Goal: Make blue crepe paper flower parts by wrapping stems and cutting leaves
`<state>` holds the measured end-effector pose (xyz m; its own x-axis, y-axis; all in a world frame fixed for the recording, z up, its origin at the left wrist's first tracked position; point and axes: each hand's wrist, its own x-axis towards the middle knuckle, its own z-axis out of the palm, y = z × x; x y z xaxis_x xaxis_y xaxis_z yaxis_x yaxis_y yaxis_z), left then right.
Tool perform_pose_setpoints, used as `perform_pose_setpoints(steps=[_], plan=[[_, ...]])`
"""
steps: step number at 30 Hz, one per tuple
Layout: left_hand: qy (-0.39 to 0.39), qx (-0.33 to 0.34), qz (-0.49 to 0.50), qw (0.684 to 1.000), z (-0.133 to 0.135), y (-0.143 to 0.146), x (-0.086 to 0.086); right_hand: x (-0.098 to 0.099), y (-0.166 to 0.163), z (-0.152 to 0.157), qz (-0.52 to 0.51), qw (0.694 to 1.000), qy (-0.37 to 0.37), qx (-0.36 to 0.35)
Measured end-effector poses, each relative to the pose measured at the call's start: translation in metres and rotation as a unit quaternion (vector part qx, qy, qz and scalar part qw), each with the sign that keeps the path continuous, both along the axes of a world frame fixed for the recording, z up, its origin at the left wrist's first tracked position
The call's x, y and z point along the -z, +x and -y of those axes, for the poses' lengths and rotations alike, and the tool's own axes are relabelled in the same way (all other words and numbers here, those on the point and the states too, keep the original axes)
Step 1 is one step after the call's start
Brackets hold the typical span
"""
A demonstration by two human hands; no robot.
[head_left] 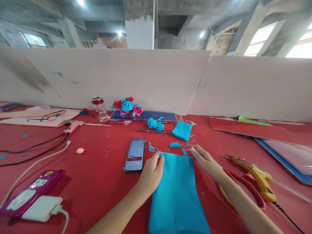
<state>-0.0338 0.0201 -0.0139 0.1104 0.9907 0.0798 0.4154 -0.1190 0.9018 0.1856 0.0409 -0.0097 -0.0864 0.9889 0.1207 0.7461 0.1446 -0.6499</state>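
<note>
A long sheet of blue crepe paper (176,195) lies on the red table, running toward me. My left hand (152,170) pinches its far left corner between thumb and fingers. At the far right corner, my right hand (203,157) has its fingers stretched out and apart, beside the paper's edge. Just past the sheet lie small blue scraps (175,145) and a thin wire. Farther back are a stack of cut blue squares (182,130) and blue paper roses (155,124).
A phone (134,155) lies left of the paper. On the right are a yellow glue gun (258,178) and red-handled scissors (253,191). A purple power strip (32,191) sits at left. Behind stand a flower bunch (128,106) and a glass jar (100,110), before a white partition (122,78).
</note>
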Motion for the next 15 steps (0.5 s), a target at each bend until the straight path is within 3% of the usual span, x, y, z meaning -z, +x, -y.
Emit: perform_pose_setpoints(steps=[2, 5, 9, 12, 15], plan=[[-0.023, -0.032, 0.052, 0.998, -0.002, -0.001, -0.001, -0.002, -0.005, 0.007, -0.153, 0.98, -0.085, -0.094], [-0.062, -0.063, 0.116, 0.989, -0.004, -0.002, -0.005, -0.001, -0.005, 0.01, -0.355, 0.9, -0.199, -0.156], [-0.129, -0.006, 0.219, 0.967, -0.004, -0.004, -0.003, 0.004, -0.001, 0.006, -0.454, 0.867, -0.195, -0.063], [-0.135, 0.028, 0.233, 0.963, -0.004, -0.004, 0.006, 0.005, 0.001, 0.005, -0.493, 0.848, -0.194, 0.007], [-0.119, 0.052, 0.251, 0.959, -0.005, -0.004, 0.012, 0.002, 0.003, 0.009, -0.515, 0.829, -0.219, 0.003]])
